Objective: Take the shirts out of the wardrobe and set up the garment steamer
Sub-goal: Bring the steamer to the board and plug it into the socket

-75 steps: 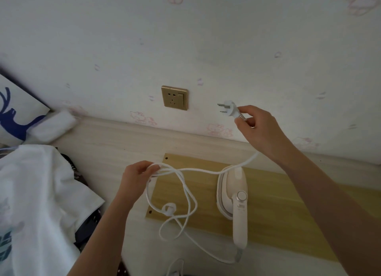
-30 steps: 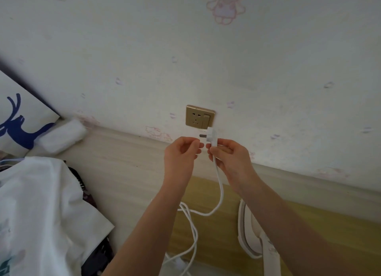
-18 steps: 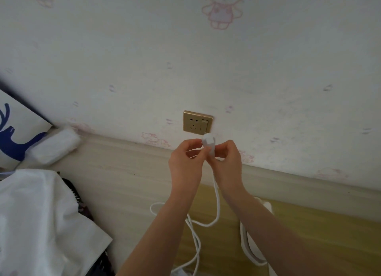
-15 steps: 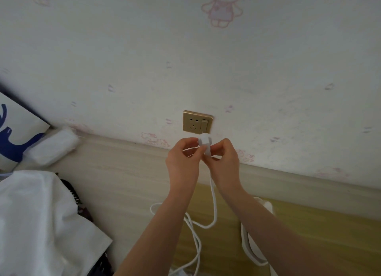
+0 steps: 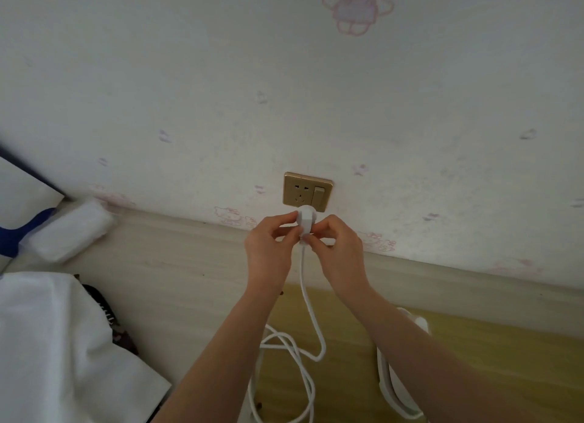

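Observation:
My left hand point(image 5: 268, 252) and my right hand point(image 5: 339, 249) both pinch the white plug point(image 5: 306, 221) of the steamer. The plug sits just below the gold wall socket point(image 5: 308, 192) and is not inserted in it. Its white cord point(image 5: 311, 324) hangs down from the plug and loops over the yellow board point(image 5: 474, 359). The white garment steamer point(image 5: 390, 378) lies on that board at the lower right, mostly hidden behind my right forearm. A white shirt point(image 5: 53, 343) lies at the lower left, over dark clothing.
The wall has pale cartoon-print wallpaper. A light wooden ledge point(image 5: 177, 264) runs along its foot. A white wrapped packet point(image 5: 68, 233) rests on the ledge at the left, beside a blue-and-white pillow point(image 5: 19, 220).
My right hand brought the plug from the right over to the socket, my left hand let go of the cord loops and joined it on the plug, and both edged it up towards the socket.

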A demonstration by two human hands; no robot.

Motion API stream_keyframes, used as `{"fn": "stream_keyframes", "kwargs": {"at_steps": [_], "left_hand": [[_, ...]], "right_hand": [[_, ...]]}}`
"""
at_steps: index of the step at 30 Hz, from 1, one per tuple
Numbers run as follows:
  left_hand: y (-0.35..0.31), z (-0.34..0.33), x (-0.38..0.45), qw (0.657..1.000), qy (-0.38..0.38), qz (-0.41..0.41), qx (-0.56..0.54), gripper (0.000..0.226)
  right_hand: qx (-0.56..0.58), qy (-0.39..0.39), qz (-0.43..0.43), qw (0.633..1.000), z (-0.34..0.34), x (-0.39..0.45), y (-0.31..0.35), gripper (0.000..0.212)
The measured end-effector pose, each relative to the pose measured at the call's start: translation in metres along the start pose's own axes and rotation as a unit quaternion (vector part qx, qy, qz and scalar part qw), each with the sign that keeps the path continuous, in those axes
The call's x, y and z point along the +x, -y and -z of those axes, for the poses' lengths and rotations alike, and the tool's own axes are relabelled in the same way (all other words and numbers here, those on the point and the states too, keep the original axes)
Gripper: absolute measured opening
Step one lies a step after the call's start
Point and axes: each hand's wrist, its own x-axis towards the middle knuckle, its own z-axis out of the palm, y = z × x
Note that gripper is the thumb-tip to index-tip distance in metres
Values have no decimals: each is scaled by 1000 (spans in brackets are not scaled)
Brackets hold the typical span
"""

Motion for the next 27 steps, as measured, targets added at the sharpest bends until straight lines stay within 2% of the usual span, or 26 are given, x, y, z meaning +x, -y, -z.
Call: {"fn": "stream_keyframes", "kwargs": {"at_steps": [8, 27], "left_hand": [[14, -3, 22, 999, -16, -34, -9, 27], [35, -11, 33, 999, -14, -28, -23, 23]], "right_hand": [[-25, -22, 2, 999, -19, 18, -4, 10], [-78, -28, 18, 996, -31, 29, -21, 7]]}}
